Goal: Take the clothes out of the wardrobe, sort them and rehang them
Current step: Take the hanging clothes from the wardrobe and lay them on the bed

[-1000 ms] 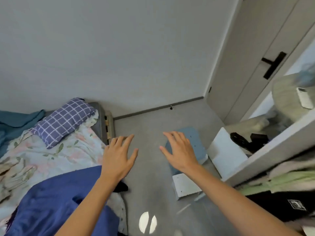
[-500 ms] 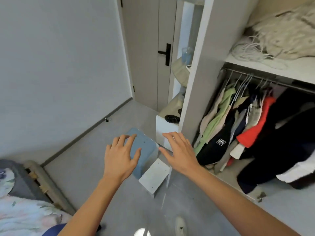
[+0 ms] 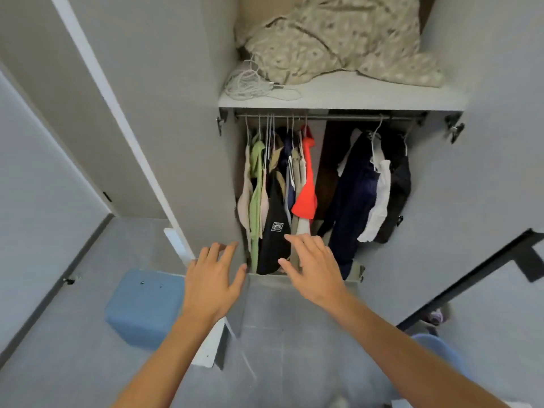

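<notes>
The open wardrobe [image 3: 338, 98] faces me, with a metal rail [image 3: 329, 116] under its shelf. On the rail's left hang several garments: a green top [image 3: 256, 184], a black garment with a white patch [image 3: 272, 228] and a red-orange one [image 3: 306, 189]. Dark navy clothes [image 3: 353, 195] and a white piece [image 3: 378, 201] hang at the right. My left hand [image 3: 213, 282] and my right hand [image 3: 313, 267] are stretched toward the clothes' lower ends, fingers spread, holding nothing. The right fingertips overlap the black garment's hem; I cannot tell if they touch.
A crumpled beige floral blanket [image 3: 338, 39] and a coiled white cord [image 3: 253, 83] lie on the top shelf. A blue box [image 3: 144, 307] and a white panel [image 3: 210, 346] stand on the grey floor at left. The right wardrobe door [image 3: 485, 172] stands open.
My view has swung from the bed and floor round to face the wardrobe. Both hands stay spread in front of me and now reach toward the hanging clothes.
</notes>
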Action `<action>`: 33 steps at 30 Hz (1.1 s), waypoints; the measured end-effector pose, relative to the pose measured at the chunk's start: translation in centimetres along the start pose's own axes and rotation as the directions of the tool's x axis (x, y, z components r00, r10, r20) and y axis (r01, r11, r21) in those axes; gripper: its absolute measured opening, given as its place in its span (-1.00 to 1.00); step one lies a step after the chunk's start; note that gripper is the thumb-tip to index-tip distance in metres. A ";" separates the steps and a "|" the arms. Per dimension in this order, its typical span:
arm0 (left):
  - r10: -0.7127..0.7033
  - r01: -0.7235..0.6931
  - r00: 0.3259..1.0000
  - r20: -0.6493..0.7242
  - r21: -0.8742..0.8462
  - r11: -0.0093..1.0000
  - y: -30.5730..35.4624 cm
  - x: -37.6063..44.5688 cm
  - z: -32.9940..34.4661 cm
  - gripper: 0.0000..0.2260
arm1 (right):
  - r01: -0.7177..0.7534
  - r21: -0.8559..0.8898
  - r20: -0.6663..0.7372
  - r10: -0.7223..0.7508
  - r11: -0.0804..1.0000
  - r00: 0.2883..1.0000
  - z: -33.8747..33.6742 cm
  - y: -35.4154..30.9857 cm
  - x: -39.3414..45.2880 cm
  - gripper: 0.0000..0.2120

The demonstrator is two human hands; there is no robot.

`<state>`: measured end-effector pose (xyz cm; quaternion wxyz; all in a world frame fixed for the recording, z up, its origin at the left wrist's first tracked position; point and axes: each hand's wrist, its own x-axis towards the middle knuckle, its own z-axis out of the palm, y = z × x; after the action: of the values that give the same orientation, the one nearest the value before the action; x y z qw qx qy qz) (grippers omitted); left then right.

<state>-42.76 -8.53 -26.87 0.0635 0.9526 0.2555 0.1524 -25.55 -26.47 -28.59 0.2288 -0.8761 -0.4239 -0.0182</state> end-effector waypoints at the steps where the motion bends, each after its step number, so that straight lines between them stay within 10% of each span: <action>1: 0.018 -0.018 1.000 0.008 0.004 1.000 1.3 1.1 0.6 -0.49 | -0.019 -0.001 -0.013 0.019 1.000 1.000 -0.5 1.6 0.0 -0.47; 15: 0.130 -0.128 0.990 0.051 -0.040 0.991 17.5 14.9 7.7 -0.47 | -0.179 0.030 -0.094 0.181 0.983 0.979 -7.8 20.8 4.2 -0.46; 33: 0.198 -0.191 0.975 0.105 -0.077 0.979 20.0 32.2 15.4 -0.45 | -0.301 -0.037 -0.097 0.297 0.953 0.950 -6.4 29.7 17.2 -0.44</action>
<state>-1.97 -10.15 -29.14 0.0941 0.9774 0.1519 0.1128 8.76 -32.42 -30.45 0.2250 -0.9341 -0.2751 -0.0336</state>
